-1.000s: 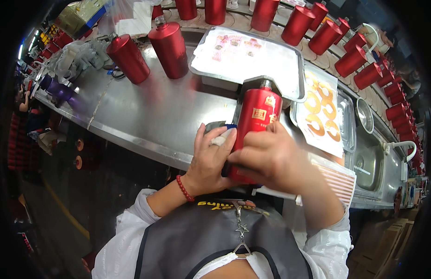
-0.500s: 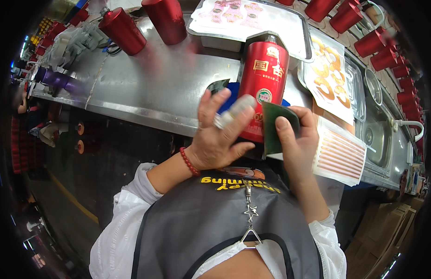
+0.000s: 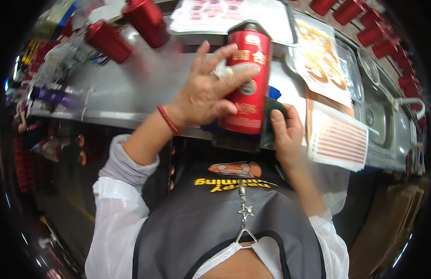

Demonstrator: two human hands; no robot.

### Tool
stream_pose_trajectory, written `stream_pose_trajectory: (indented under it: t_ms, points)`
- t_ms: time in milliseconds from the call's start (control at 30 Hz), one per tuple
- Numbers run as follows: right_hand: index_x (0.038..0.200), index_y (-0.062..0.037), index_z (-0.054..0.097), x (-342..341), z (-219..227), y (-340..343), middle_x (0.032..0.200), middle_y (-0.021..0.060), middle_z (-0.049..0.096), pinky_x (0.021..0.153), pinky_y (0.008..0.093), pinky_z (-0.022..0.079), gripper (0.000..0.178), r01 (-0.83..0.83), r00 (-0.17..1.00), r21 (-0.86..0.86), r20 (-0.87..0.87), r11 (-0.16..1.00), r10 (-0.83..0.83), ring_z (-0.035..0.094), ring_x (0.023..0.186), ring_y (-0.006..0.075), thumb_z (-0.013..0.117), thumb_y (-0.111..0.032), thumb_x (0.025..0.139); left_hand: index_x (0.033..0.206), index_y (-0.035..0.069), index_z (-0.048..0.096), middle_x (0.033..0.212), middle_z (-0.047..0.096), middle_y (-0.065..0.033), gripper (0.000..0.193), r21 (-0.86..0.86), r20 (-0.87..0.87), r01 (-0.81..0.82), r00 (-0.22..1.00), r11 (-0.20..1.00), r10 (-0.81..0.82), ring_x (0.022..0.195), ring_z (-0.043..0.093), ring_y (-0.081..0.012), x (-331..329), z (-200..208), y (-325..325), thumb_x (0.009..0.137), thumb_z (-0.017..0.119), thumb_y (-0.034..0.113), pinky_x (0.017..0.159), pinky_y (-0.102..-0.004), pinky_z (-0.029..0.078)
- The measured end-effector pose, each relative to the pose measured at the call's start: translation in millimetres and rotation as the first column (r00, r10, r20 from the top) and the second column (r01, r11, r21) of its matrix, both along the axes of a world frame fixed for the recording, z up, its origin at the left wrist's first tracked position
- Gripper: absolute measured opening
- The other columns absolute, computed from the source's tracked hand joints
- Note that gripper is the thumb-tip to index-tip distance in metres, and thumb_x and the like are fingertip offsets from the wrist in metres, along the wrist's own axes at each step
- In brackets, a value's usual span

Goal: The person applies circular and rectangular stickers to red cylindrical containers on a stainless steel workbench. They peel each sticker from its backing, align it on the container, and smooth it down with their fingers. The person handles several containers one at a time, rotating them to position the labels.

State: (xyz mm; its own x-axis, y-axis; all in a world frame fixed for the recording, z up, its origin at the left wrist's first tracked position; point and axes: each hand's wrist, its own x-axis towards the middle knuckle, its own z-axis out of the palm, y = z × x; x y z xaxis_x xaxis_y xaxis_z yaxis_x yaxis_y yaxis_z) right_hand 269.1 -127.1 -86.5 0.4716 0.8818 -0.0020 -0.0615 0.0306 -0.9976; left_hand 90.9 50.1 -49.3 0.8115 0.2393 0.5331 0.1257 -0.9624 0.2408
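A red bottle [image 3: 245, 109] with gold lettering and a round pale label lies in front of me on a dark holder [image 3: 241, 142], its neck end pointing away. My left hand [image 3: 203, 93] is open over the bottle's upper left side, fingers spread; a white wrapping covers part of one finger. Whether its fingertips touch the bottle, I cannot tell. At the bottle's near right side, my right hand [image 3: 287, 132] pinches a thin dark green pad [image 3: 268, 123] between thumb and fingers. Bits of blue cloth [image 3: 274, 93] show beside the bottle.
Two red bottles [image 3: 148, 23] stand farther left on the metal table [image 3: 131, 88]. A tray with a printed sheet [image 3: 215, 11] lies beyond the bottle. To the right are sheets of gold ring decals [image 3: 320, 65] and striped decals [image 3: 341, 139], then a sink [image 3: 380, 116].
My left hand has moved away from me, farther up along the bottle. The green pad in my right hand has turned and now sits lower against the bottle's right side. The view has shifted slightly.
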Motion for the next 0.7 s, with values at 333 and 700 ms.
stream_pose_trajectory:
  t_ms: [333,700]
  points:
    - [0.101,0.0000,0.067,132.0,45.5,-90.7,0.137,0.0159,0.059,0.102,0.0402,0.045,0.034,0.086,0.361,0.023,0.931,0.996,-0.053,0.055,0.121,0.0380,0.053,0.016,0.074,0.114,0.015,0.072,0.097,0.074,-0.0011,0.047,0.071,-0.147,0.261,0.957,0.963,-0.249,0.124,0.056,-0.0257,18.8,29.7,-54.3,0.095,0.054,0.054,0.121,-0.0612,0.011]
    - [0.098,-0.0003,0.070,125.1,-0.3,-160.8,0.125,0.0145,0.063,0.098,0.0445,0.047,0.029,0.269,0.249,-0.042,0.968,0.962,-0.027,0.055,0.118,0.0371,0.064,0.010,0.071,0.152,-0.008,0.027,0.153,0.039,-0.0256,0.095,-0.115,0.054,-0.248,0.965,0.962,0.256,0.146,0.033,-0.0401,-8.5,-39.6,-70.3,0.088,0.070,0.048,0.121,-0.0542,0.011]
